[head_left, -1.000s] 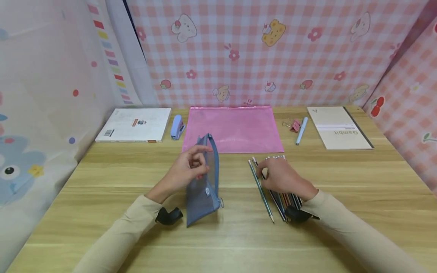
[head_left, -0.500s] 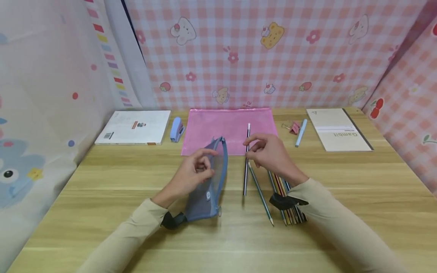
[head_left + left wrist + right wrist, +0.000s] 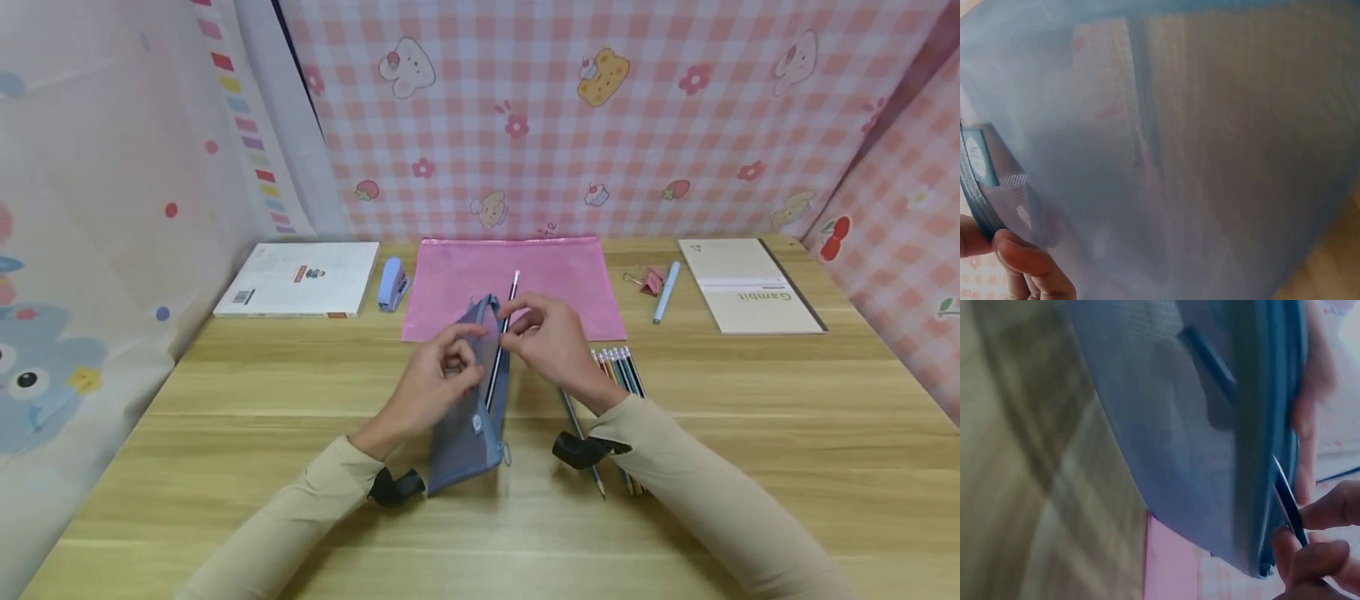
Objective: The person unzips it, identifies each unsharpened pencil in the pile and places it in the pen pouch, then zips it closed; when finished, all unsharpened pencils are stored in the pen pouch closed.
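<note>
Pouch (image 3: 459,450) at frame centre, left hand (image 3: 431,375) pinching its zip (image 3: 977,203); right hand (image 3: 551,337) pinches a pencil (image 3: 495,375) slanting inside, pale end up. I'd spread the zip wide, steepen the pencil, lower it gently so the tip doesn't snag mesh.

Tabletop (image 3: 247,400), rear row from left: book (image 3: 296,283), stapler (image 3: 391,285), flat pouch (image 3: 558,275), binder clip (image 3: 652,282), pen (image 3: 667,293), notebook (image 3: 752,286); before the flat pouch, zip case (image 3: 459,446), one pencil (image 3: 496,372) partway in its mouth, loose pencils (image 3: 624,371) lying to its right.
</note>
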Motion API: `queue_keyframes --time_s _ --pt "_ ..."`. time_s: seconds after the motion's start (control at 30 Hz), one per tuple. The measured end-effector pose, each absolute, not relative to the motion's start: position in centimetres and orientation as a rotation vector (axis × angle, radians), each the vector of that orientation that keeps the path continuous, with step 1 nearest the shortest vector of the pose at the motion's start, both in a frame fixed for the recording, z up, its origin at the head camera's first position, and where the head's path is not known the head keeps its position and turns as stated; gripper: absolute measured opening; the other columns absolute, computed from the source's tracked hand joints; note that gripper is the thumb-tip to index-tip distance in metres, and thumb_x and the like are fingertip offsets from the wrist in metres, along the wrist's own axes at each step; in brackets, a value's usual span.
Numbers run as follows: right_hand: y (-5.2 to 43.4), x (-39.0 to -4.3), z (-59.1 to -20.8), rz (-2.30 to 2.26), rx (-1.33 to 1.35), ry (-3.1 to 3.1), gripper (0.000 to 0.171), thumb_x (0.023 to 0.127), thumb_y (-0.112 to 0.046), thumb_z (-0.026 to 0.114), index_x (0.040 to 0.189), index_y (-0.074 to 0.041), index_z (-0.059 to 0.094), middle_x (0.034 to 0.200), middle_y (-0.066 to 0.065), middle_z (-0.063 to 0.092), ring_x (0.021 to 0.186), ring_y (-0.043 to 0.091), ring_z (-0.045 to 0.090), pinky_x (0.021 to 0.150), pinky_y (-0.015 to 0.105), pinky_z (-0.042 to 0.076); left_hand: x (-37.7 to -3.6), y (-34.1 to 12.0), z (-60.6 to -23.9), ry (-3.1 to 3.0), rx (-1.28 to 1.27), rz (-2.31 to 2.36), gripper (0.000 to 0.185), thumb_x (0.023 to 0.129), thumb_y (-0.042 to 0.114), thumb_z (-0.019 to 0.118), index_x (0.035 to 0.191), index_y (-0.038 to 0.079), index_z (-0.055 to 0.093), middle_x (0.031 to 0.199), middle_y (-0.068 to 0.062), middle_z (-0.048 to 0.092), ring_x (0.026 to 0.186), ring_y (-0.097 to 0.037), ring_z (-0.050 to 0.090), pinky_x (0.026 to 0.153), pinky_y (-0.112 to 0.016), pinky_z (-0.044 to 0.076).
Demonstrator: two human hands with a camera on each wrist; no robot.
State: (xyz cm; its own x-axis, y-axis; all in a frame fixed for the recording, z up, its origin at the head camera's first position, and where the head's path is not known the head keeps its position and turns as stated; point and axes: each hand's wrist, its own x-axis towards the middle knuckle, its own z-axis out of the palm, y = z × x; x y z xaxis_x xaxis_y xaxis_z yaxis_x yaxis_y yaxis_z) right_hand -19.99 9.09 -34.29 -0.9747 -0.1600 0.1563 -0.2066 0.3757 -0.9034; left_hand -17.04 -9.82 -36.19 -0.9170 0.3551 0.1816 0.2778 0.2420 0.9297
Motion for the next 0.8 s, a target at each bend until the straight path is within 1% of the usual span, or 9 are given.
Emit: queue_keyframes --time_s 0.1,0.2,0.43,0.53,0.6,0.7,0.8 --pt "8.7 -19.5 -34.4 1.606 0.367 -2.642 0.027 0.078 -0.004 0.070 0.105 -0.008 0.074 0.080 0.012 0.074 0.058 0.008 0.058 0.050 0.021 0.042 -17.0 -9.6 -36.1 2.469 0.587 1.792 0.048 0.091 -0.002 0.059 0.138 -0.001 0.052 0.078 -0.004 0.057 0.062 -0.006 0.053 0.057 -0.019 0.045" --pt "8.4 -19.0 -34.4 1.587 0.404 -2.698 0.029 0.078 -0.004 0.070 0.106 -0.007 0.074 0.078 0.010 0.073 0.057 0.009 0.056 0.049 0.020 0.039 -16.9 -9.5 -36.0 2.502 0.564 1.798 0.049 0.091 -0.002 0.060 0.139 0.000 0.052 0.080 -0.006 0.059 0.063 -0.006 0.053 0.057 -0.018 0.044" --pt "8.3 -18.6 -34.0 1.516 0.598 -2.807 0.025 0.080 -0.007 0.075 0.104 -0.005 0.072 0.080 0.010 0.074 0.067 0.012 0.065 0.058 0.023 0.051 -16.5 -9.2 -36.2 2.502 0.554 1.825 0.052 0.090 -0.002 0.059 0.141 -0.001 0.050 0.082 -0.007 0.059 0.065 -0.005 0.054 0.056 -0.017 0.045" --pt "8.4 -18.7 -34.0 1.460 0.651 -2.826 0.025 0.082 -0.009 0.076 0.107 -0.007 0.071 0.082 0.009 0.075 0.069 0.012 0.067 0.058 0.023 0.050 -16.4 -9.3 -36.3 2.510 0.551 1.832 0.051 0.090 -0.002 0.060 0.141 -0.002 0.050 0.083 -0.007 0.059 0.068 -0.005 0.055 0.058 -0.016 0.046" --pt "8.7 -18.6 -34.1 1.438 0.664 -2.810 0.026 0.084 -0.011 0.077 0.108 -0.008 0.071 0.083 0.008 0.076 0.067 0.012 0.066 0.057 0.023 0.049 -16.4 -9.4 -36.4 2.510 0.543 1.837 0.050 0.091 -0.001 0.059 0.140 -0.001 0.050 0.083 -0.007 0.059 0.069 -0.005 0.056 0.059 -0.016 0.046" --pt "9.6 -18.5 -34.1 1.418 0.648 -2.747 0.022 0.084 -0.012 0.077 0.105 -0.009 0.072 0.082 0.008 0.075 0.064 0.012 0.064 0.056 0.025 0.048 -16.4 -9.5 -36.4 2.507 0.535 1.844 0.049 0.092 -0.001 0.058 0.140 -0.002 0.050 0.083 -0.007 0.059 0.069 -0.005 0.056 0.059 -0.017 0.045" --pt "11.1 -18.5 -33.9 1.381 0.626 -2.708 0.016 0.084 -0.011 0.076 0.100 -0.008 0.072 0.082 0.008 0.074 0.068 0.013 0.064 0.061 0.025 0.050 -16.4 -9.7 -36.4 2.512 0.529 1.848 0.049 0.091 -0.001 0.058 0.140 -0.002 0.051 0.082 -0.007 0.059 0.067 -0.005 0.056 0.057 -0.017 0.044"
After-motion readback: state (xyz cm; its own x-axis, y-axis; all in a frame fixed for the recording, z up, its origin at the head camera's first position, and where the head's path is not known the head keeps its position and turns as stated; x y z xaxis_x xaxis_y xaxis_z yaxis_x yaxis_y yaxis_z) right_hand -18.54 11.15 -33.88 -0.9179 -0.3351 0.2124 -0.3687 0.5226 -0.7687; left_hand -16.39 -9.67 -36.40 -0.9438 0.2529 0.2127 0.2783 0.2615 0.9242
